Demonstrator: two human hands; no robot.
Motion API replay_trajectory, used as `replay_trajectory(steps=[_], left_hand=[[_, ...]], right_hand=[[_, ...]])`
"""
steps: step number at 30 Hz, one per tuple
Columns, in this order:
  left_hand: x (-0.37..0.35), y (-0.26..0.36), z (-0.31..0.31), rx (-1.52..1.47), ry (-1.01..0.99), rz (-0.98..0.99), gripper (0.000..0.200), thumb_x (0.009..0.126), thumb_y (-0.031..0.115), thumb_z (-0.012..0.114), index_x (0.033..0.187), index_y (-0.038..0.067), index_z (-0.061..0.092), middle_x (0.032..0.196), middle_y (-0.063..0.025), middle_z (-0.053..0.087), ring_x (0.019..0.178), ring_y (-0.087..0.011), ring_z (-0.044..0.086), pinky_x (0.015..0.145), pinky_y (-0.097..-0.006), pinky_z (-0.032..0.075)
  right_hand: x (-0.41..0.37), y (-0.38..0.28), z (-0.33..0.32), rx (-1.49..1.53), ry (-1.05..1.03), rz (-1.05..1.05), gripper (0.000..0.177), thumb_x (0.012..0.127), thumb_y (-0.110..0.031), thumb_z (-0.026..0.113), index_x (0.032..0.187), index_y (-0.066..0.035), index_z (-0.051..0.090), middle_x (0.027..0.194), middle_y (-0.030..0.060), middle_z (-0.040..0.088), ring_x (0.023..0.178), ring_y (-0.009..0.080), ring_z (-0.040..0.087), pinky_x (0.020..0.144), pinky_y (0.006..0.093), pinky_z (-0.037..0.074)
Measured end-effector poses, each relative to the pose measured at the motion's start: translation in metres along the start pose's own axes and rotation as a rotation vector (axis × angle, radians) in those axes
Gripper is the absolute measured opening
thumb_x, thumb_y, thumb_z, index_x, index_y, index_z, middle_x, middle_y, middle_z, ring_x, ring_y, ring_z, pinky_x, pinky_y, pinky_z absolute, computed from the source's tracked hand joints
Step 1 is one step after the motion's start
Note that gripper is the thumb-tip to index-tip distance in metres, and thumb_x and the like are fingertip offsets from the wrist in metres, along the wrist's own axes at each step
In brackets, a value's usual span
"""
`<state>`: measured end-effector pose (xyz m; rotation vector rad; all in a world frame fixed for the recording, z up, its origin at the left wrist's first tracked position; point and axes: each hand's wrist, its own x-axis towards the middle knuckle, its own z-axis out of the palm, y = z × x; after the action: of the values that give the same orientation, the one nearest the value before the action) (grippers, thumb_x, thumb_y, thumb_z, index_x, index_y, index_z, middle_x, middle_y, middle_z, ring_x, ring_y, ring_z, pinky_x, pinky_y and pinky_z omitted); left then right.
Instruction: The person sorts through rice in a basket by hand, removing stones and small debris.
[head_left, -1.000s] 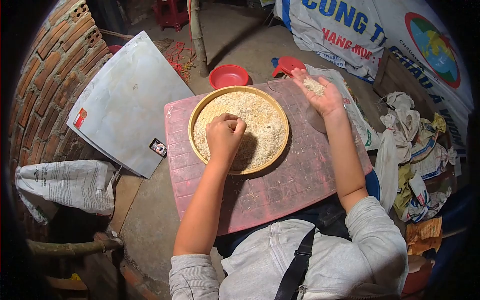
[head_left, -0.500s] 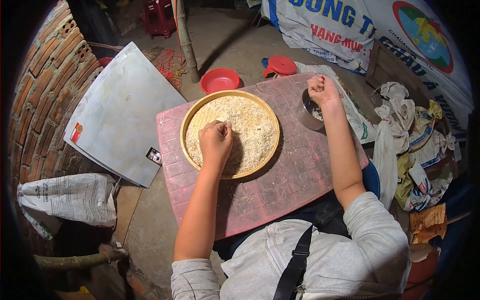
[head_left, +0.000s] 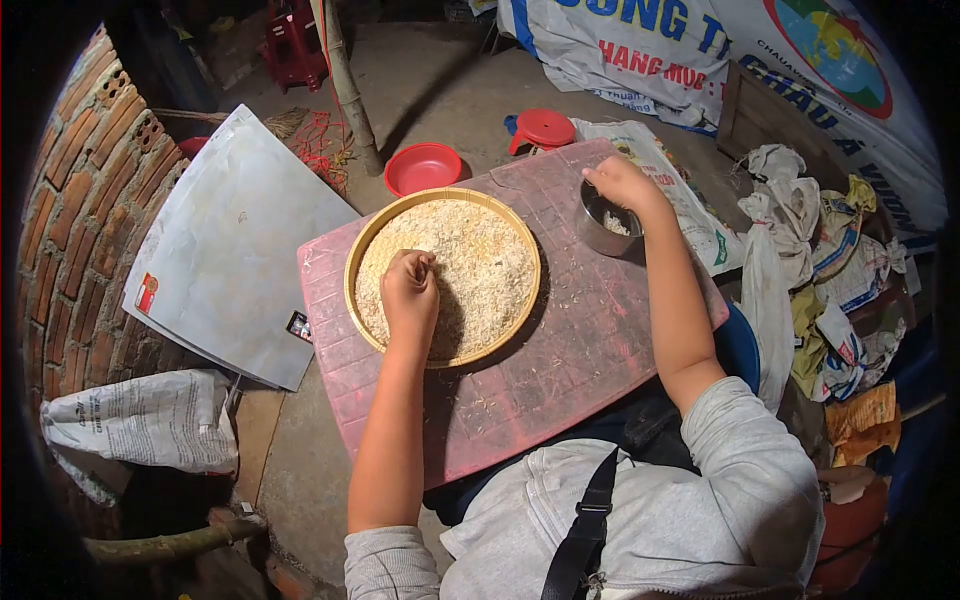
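A round woven tray (head_left: 352, 290) with a pale rim sits on the pink table (head_left: 500, 420), spread with whitish grain (head_left: 490, 265) like husked rice. My left hand (head_left: 410, 290) is over the left part of the grain, fingers curled together in a pinch; what lies between the fingertips is too small to name. At the table's far right stands a metal pot (head_left: 600, 238) with some pale grain inside. My right hand (head_left: 628, 188) is at its rim, fingers bent and closed over the opening, the fingertips partly hidden.
Beyond the table are a red basin (head_left: 423, 170) and a red stool (head_left: 545, 128). A bamboo post (head_left: 352, 105) rises behind them. Large pale sheets (head_left: 225, 240) lean at left near a brick wall (head_left: 75, 200). Sacks (head_left: 790, 220) are heaped on the right.
My right hand has come down from a raised fist above the pot to its rim. My left hand stays pinched over the grain. The whole view has shifted slightly.
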<state>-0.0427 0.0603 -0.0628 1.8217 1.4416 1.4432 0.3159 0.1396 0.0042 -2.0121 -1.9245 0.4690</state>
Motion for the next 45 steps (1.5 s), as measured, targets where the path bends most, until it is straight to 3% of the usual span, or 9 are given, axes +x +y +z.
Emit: replay_trajectory(steps=[5, 7, 10, 13, 23, 31, 41, 44, 45], left_hand=[[-0.001, 0.01, -0.004, 0.015, 0.009, 0.038, 0.007, 0.08, -0.007, 0.06, 0.085, -0.002, 0.063, 0.078, -0.0117, 0.057, 0.058, -0.0185, 0.05, 0.057, -0.0303, 0.041], [-0.002, 0.012, -0.005, 0.021, 0.006, 0.029, 0.008, 0.08, -0.007, 0.06, 0.086, -0.002, 0.063, 0.078, -0.0118, 0.056, 0.059, -0.0187, 0.05, 0.058, -0.0305, 0.041], [-0.002, 0.01, -0.003, 0.02, 0.025, 0.066, 0.005, 0.087, -0.005, 0.06, 0.089, -0.002, 0.064, 0.067, 0.0003, 0.042, 0.059, -0.007, 0.037, 0.055, -0.0224, 0.033], [-0.002, 0.009, -0.004, 0.084, -0.006, -0.024, 0.005, 0.082, -0.002, 0.061, 0.086, -0.002, 0.064, 0.074, -0.0116, 0.054, 0.06, -0.0204, 0.051, 0.059, -0.0313, 0.043], [-0.002, 0.009, -0.001, 0.028, -0.018, 0.02, 0.006, 0.083, -0.003, 0.06, 0.087, -0.002, 0.064, 0.077, -0.0131, 0.058, 0.063, -0.0238, 0.056, 0.061, -0.0334, 0.045], [0.0, 0.016, -0.002, 0.176, -0.068, 0.047, 0.023, 0.086, 0.011, 0.066, 0.068, -0.002, 0.056, 0.066, -0.0169, 0.053, 0.058, -0.0337, 0.053, 0.057, -0.0413, 0.042], [-0.002, 0.023, -0.004, 0.342, -0.182, 0.161, 0.033, 0.086, 0.02, 0.068, 0.064, 0.001, 0.051, 0.065, -0.0156, 0.054, 0.061, -0.0349, 0.056, 0.058, -0.0433, 0.045], [-0.003, 0.023, -0.004, 0.367, -0.188, 0.174, 0.033, 0.085, 0.021, 0.069, 0.065, 0.002, 0.052, 0.067, -0.0148, 0.054, 0.063, -0.0341, 0.056, 0.059, -0.0431, 0.046], [-0.003, 0.024, -0.004, 0.379, -0.185, 0.18, 0.033, 0.084, 0.022, 0.07, 0.065, 0.002, 0.052, 0.067, -0.0141, 0.055, 0.064, -0.0333, 0.057, 0.06, -0.0427, 0.046]], right_hand=[[-0.004, 0.001, -0.001, 0.093, -0.026, -0.04, 0.048, 0.092, -0.038, 0.055, 0.077, 0.007, 0.064, 0.07, 0.025, 0.062, 0.068, 0.0354, 0.064, 0.068, 0.0455, 0.047], [-0.003, 0.001, -0.002, 0.071, -0.026, -0.037, 0.045, 0.094, -0.035, 0.055, 0.068, 0.002, 0.06, 0.054, 0.0067, 0.052, 0.052, 0.0176, 0.053, 0.054, 0.0367, 0.043], [-0.007, -0.003, -0.007, 0.131, -0.14, 0.034, 0.044, 0.095, -0.034, 0.055, 0.072, 0.003, 0.062, 0.055, 0.0071, 0.052, 0.054, 0.0177, 0.054, 0.054, 0.0376, 0.043], [-0.002, 0.0, -0.002, 0.005, -0.053, -0.028, 0.046, 0.092, -0.035, 0.057, 0.075, 0.007, 0.062, 0.065, 0.023, 0.06, 0.062, 0.0332, 0.062, 0.063, 0.0453, 0.045], [-0.02, -0.038, 0.0, -0.063, -0.034, -0.046, 0.051, 0.085, -0.041, 0.065, 0.072, 0.008, 0.063, 0.066, 0.0248, 0.06, 0.061, 0.0349, 0.061, 0.062, 0.0456, 0.046], [-0.025, -0.056, 0.01, 0.057, 0.024, -0.205, 0.026, 0.066, -0.021, 0.071, 0.064, 0.003, 0.061, 0.061, 0.0162, 0.062, 0.055, 0.0227, 0.06, 0.055, 0.0343, 0.046], [-0.032, -0.07, 0.015, 0.116, -0.161, -0.481, 0.029, 0.067, -0.024, 0.075, 0.066, -0.001, 0.058, 0.058, 0.0086, 0.056, 0.055, 0.0173, 0.052, 0.053, 0.0334, 0.041], [-0.037, -0.083, 0.016, 0.218, -0.071, -0.401, 0.036, 0.072, -0.03, 0.078, 0.067, -0.002, 0.057, 0.058, 0.0082, 0.055, 0.055, 0.0166, 0.051, 0.053, 0.0323, 0.04], [-0.041, -0.093, 0.018, 0.285, 0.13, -0.374, 0.034, 0.078, -0.028, 0.076, 0.068, -0.002, 0.057, 0.059, 0.0052, 0.054, 0.058, 0.0122, 0.049, 0.053, 0.0298, 0.039]])
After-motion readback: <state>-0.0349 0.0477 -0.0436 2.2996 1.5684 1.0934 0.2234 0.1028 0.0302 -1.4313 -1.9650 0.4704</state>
